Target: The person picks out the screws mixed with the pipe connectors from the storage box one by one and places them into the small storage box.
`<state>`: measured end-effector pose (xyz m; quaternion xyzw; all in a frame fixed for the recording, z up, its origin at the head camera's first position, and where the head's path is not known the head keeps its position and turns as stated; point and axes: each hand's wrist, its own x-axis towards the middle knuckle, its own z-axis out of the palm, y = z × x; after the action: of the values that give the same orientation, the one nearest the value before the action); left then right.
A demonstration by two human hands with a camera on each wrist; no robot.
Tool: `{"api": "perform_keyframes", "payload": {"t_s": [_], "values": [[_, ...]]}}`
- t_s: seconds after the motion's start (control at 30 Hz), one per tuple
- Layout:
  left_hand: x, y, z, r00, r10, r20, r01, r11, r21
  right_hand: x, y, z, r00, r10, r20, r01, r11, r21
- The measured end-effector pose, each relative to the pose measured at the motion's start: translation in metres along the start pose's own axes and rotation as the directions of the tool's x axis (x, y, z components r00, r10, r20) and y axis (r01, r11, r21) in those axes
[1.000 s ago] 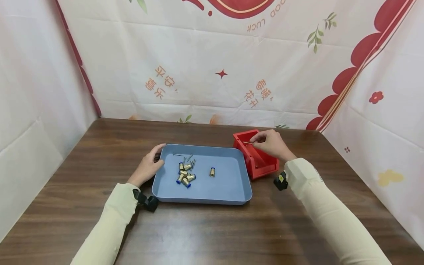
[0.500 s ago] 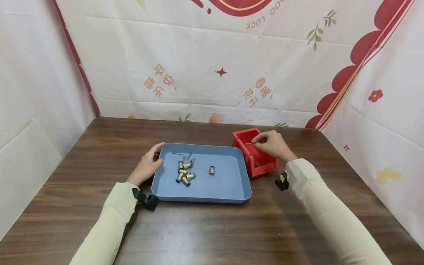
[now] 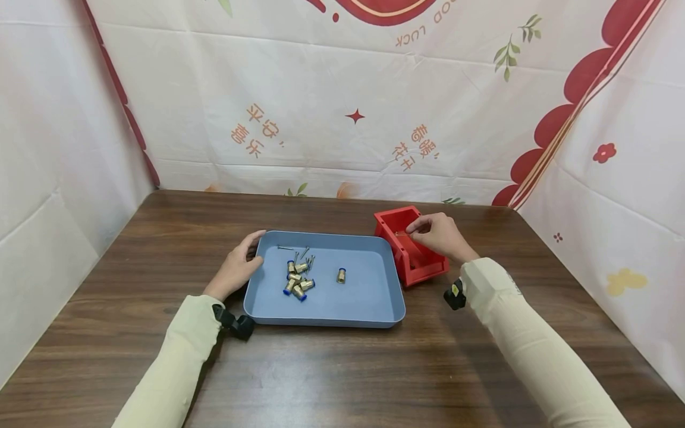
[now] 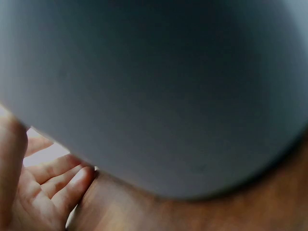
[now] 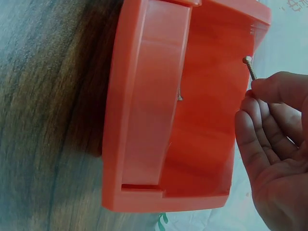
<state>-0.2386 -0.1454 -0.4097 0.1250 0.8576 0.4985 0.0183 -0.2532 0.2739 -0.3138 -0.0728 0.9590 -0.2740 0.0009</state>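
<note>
My right hand [image 3: 436,235] pinches a small screw [image 5: 250,68] between thumb and fingertips over the red bin [image 5: 209,120]. The screw's head points away from the fingers. Inside the bin shows another screw [image 5: 180,96], partly hidden behind the front lip. At the left end of the blue-grey tray [image 3: 355,306], my left hand [image 3: 238,270] rests with loosely spread fingers against the outside and the thumb tip at the rim. In the tray lie several brass fittings [image 3: 295,278] with blue collars and several loose screws [image 3: 285,247]. One brass fitting [image 3: 341,275] lies apart, right of the group.
The bin stands against the tray's right end, slightly turned. Both are on a dark wooden table [image 3: 332,374]. A printed white cloth [image 3: 321,137] hangs behind the table, with more white cloth at both sides.
The right hand stays over the bin with the screw, whose visible part has shifted slightly between the fingertips. The left hand keeps its place at the tray. The head view has shifted slightly.
</note>
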Motion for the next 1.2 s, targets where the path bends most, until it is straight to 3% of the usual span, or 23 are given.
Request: {"api": "perform_keyframes", "payload": {"t_s": [0.63,1.2], "values": [[0.0,0.0,-0.001,1.0,0.003,-0.007,-0.003,1.0,0.003,0.003,-0.008,0.001,1.0,-0.013,0.008,0.013,1.0,0.009],[0.0,0.001,0.0,1.0,0.0,-0.008,0.0,1.0,0.007,0.014,-0.036,0.005,0.999,-0.05,-0.002,0.05,0.998,0.026]]}}
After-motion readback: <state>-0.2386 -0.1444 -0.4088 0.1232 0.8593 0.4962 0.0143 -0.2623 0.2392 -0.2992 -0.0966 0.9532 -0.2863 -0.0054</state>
